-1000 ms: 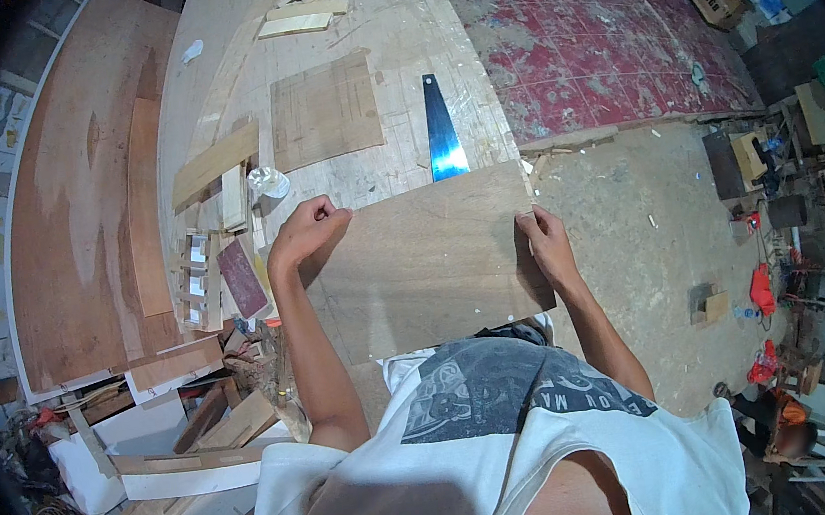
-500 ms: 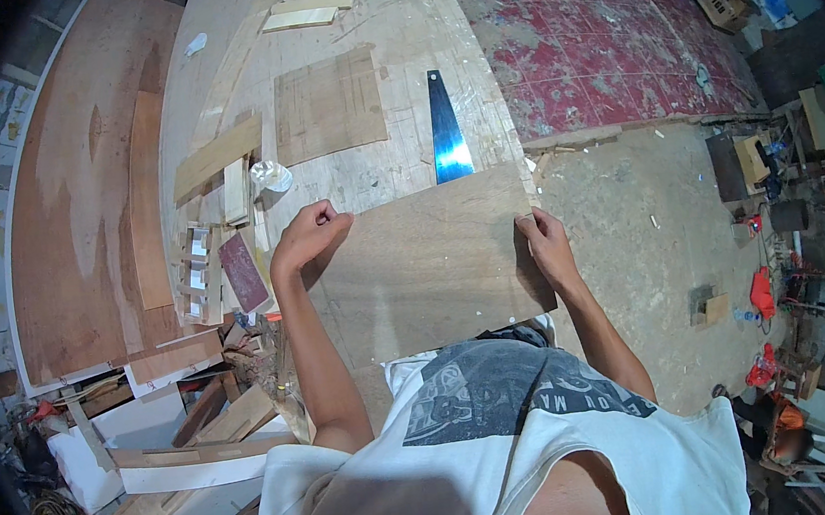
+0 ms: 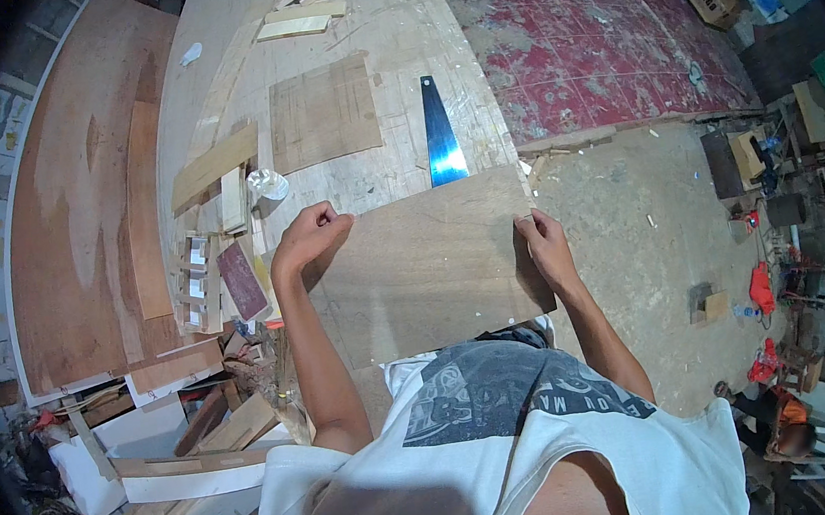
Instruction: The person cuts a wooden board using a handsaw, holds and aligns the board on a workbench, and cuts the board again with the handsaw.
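Note:
A thin brown plywood sheet [image 3: 433, 265] spans the space in front of my body, its far part over the near end of the workbench. My left hand [image 3: 312, 238] is closed on its far left corner, fingers curled over the edge. On the opposite side, my right hand [image 3: 545, 244] pinches the right edge close to the far corner. Just beyond the sheet lies a hand saw blade [image 3: 442, 139]; its lower end is hidden behind the sheet. Another, smaller plywood piece [image 3: 325, 113] rests flat farther up the bench.
The pale wooden workbench [image 3: 390, 39] carries wood strips [image 3: 212, 168], a crumpled white wad [image 3: 267, 184] and a dark red block [image 3: 242, 280]. At left leans a large reddish-brown board [image 3: 76, 212]. Wood offcuts [image 3: 199, 431] pile up at lower left. Clutter lines the far right.
The bench and things on it have shifted slightly left in view. Both hands keep the same grip on the plywood sheet, which has hardly moved relative to my body.

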`<control>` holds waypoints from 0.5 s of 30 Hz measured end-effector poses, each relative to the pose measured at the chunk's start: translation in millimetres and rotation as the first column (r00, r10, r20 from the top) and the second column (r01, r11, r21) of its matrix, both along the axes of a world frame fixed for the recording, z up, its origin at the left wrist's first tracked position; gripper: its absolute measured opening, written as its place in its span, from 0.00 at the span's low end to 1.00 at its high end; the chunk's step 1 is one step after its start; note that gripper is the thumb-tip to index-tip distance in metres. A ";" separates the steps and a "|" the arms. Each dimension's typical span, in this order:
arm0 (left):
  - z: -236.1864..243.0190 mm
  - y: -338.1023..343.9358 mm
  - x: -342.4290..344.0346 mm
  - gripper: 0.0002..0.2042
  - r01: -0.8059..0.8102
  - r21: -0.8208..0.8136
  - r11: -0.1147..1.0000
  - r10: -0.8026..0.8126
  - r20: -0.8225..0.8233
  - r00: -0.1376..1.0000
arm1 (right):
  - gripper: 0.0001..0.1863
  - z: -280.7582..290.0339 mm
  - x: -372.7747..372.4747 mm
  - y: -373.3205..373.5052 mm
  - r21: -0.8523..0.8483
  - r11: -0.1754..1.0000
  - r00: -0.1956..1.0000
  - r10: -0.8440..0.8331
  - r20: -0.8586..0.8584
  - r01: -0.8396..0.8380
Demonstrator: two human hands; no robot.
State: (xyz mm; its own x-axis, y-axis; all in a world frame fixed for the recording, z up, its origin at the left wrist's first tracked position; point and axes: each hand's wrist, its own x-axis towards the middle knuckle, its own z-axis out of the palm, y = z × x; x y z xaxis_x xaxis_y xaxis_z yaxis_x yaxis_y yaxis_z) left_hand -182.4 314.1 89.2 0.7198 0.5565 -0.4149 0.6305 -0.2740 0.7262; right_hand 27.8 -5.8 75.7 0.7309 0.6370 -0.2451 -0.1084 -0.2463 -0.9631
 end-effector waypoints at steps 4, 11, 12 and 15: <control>-1.9 2.0 6.7 0.18 0.031 0.006 0.999 -0.031 0.011 0.999 | 0.15 -8.5 4.1 -5.3 -0.025 1.000 1.000 -0.009 0.017 0.010; 1.5 2.4 11.5 0.17 0.029 -0.006 1.000 -0.029 -0.014 0.999 | 0.15 -2.1 0.4 -3.3 -0.021 0.999 0.999 -0.042 0.008 0.042; 3.9 1.2 11.4 0.17 0.028 -0.003 1.000 -0.028 -0.022 0.999 | 0.15 1.3 -0.5 -2.6 -0.017 0.999 0.999 -0.042 -0.016 0.041; -2.3 4.2 10.0 0.18 0.029 0.004 1.000 -0.029 -0.003 1.000 | 0.14 -9.7 1.1 -4.5 -0.039 0.999 0.998 -0.028 0.061 0.031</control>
